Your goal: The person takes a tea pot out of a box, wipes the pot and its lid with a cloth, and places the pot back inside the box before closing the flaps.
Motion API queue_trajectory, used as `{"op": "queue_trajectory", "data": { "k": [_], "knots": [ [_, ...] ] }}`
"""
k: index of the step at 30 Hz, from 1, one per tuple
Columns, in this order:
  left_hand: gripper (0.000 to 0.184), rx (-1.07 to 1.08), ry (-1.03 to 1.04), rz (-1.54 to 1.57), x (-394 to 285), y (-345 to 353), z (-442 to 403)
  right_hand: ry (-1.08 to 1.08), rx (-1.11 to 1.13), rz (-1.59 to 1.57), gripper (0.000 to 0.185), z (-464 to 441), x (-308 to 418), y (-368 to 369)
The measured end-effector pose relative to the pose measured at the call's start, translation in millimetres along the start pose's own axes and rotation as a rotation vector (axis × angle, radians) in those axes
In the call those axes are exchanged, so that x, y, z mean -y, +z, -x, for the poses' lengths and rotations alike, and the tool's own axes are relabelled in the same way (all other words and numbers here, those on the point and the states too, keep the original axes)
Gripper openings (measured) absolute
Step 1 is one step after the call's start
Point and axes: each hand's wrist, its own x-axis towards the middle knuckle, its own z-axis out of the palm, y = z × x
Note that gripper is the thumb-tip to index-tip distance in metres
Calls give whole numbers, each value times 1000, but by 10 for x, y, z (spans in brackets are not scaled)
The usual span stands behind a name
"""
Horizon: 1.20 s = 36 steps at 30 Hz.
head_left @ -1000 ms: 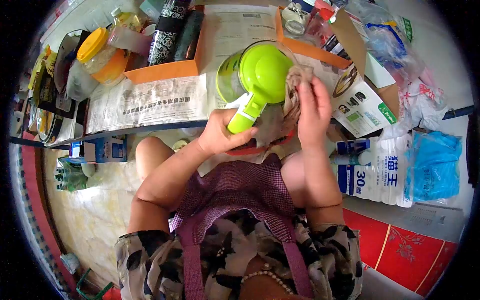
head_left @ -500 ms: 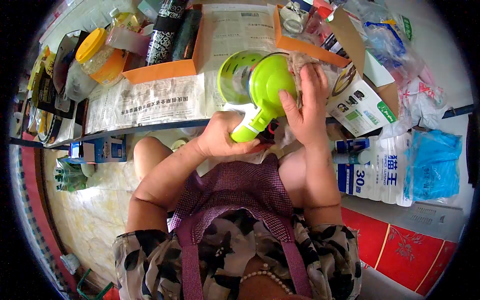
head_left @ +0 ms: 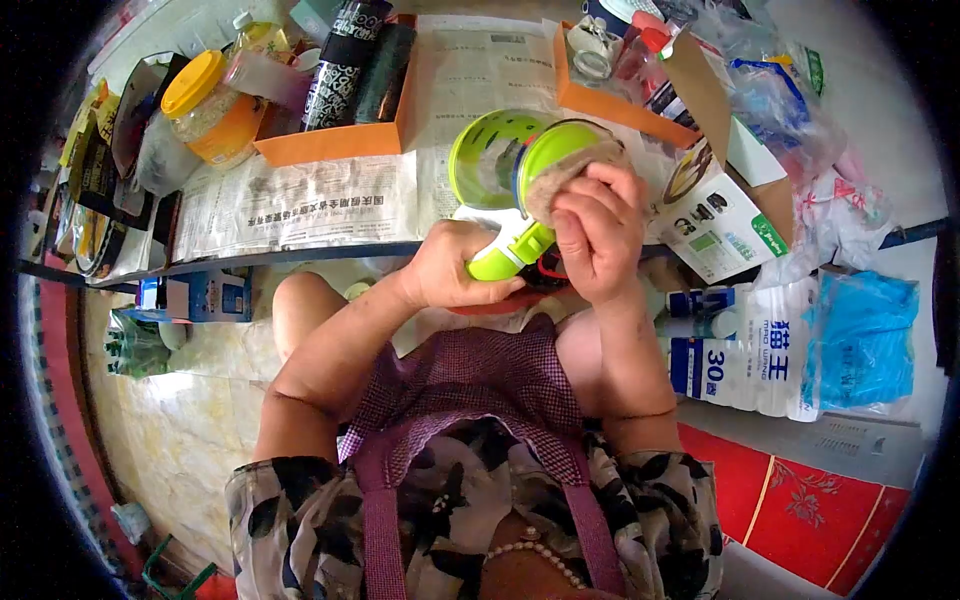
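Observation:
My left hand (head_left: 448, 268) is wrapped round the handle of a lime-green and white jug (head_left: 485, 165) with a clear body and a rounded green lid. The jug is tilted on its side above the table edge, its round end pointing away to the left. In my right hand (head_left: 602, 232) is a bunched beige cloth (head_left: 566, 184), pressed against the green lid. The fingers are curled over the cloth, hiding part of the lid.
Newspaper (head_left: 300, 210) covers the table. An orange box (head_left: 335, 145) with dark cylinders stands left, beside a yellow-lidded jar (head_left: 205, 120). Another orange box (head_left: 625, 112), an open carton (head_left: 710, 215) and plastic bags (head_left: 840, 210) lie right. Below is a white package (head_left: 750, 350).
My right hand has curled its fingers and drawn the cloth toward me over the lid, from the lid's far right edge. The left hand keeps its hold on the handle.

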Motion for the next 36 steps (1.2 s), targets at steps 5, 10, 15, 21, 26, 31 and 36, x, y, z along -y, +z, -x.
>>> {"op": "queue_trajectory", "data": {
  "k": [5,10,15,21,26,31,36],
  "knots": [
    [22,-74,-253,297,-25,-56,41,96,-45,3,10,122,-185,-11],
    [24,-83,-322,391,-52,-69,31,243,-183,-119,15,250,-364,101],
    [24,-45,-322,357,-51,-97,39,178,-138,-3,29,206,-304,148],
    [23,-33,-315,349,-64,-79,34,152,-103,120,31,160,-261,188],
    [24,-62,-362,368,-78,-71,36,91,-95,72,27,197,-180,179],
    [27,-90,-117,171,11,16,3,21,21,80,26,73,72,178],
    [30,-75,-229,177,-2,19,7,-22,-12,86,26,36,82,236]
  ]
}}
